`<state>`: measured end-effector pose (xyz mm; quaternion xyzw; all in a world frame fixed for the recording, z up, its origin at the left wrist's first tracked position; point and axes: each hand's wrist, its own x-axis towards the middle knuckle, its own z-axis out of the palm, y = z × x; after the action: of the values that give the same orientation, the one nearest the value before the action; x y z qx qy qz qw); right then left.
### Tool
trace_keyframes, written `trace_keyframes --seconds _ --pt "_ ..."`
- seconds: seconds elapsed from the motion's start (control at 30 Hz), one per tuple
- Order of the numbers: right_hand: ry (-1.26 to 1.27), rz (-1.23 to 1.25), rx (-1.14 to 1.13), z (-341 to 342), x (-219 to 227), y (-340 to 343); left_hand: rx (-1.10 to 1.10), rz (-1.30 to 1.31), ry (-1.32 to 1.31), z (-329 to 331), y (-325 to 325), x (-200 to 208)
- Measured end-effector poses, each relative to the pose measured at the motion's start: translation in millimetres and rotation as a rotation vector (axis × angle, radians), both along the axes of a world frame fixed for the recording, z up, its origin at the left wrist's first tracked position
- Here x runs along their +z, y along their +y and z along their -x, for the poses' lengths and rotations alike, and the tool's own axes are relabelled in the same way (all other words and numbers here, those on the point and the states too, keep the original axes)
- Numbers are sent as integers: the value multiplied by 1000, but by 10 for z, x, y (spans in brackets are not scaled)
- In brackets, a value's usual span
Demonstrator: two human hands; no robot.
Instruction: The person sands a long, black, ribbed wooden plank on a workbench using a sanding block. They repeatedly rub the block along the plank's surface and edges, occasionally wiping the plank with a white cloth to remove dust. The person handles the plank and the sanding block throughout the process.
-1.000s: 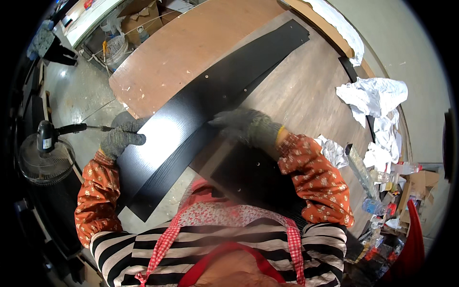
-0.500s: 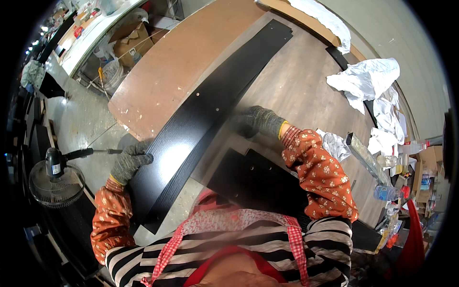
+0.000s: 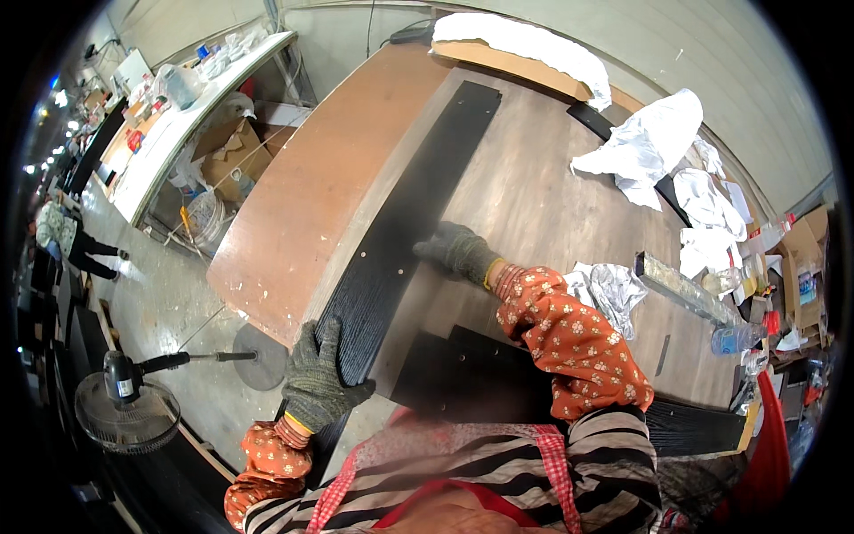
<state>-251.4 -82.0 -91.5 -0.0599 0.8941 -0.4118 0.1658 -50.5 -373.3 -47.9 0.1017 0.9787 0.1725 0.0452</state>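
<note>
A long black board [image 3: 405, 209] with a few small holes lies slantwise over the wood-patterned table [image 3: 525, 169]. My left hand [image 3: 322, 383], in a grey knit glove, rests flat on the board's near end, fingers stretched and thumb apart. Against the board's right edge, about halfway along, is my gloved right hand [image 3: 458, 253]; its fingers reach toward the edge and are slightly blurred. A shorter black panel [image 3: 480, 374] with holes lies close to my body, partly under my right sleeve.
A brown board [image 3: 329, 178] lies left of the black one. Crumpled white sheets [image 3: 645, 147], a long narrow block [image 3: 685, 289] and a plastic bottle [image 3: 737, 338] are at the right. A fan [image 3: 129, 405] stands at lower left; a person [image 3: 76, 236] is at far left.
The black board, tilted with its side edge showing before, now lies flatter on the table. My left hand has gone from its left edge onto its top. The view has shifted too.
</note>
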Motion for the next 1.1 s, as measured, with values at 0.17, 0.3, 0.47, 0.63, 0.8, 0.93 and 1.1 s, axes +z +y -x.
trace_keyframes --seconds 0.17,0.3,0.47,0.63,0.8,0.93,1.1 --pt "-39 -60 -60 -48 247 -59 74 86 -77 122 159 56" --pt "188 -233 103 21 122 -19 89 70 -83 207 252 104" --pt "156 -120 147 -27 243 -7 98 66 -102 328 347 184" --pt "-12 -38 -5 -59 401 -75 130 79 -167 406 422 268" --pt "-22 53 -20 -48 277 1 157 149 -189 498 506 337" --pt "-222 159 62 -169 516 13 136 75 -137 583 481 238" --pt "83 -96 280 -530 857 117 -6 -129 77 565 183 -63"
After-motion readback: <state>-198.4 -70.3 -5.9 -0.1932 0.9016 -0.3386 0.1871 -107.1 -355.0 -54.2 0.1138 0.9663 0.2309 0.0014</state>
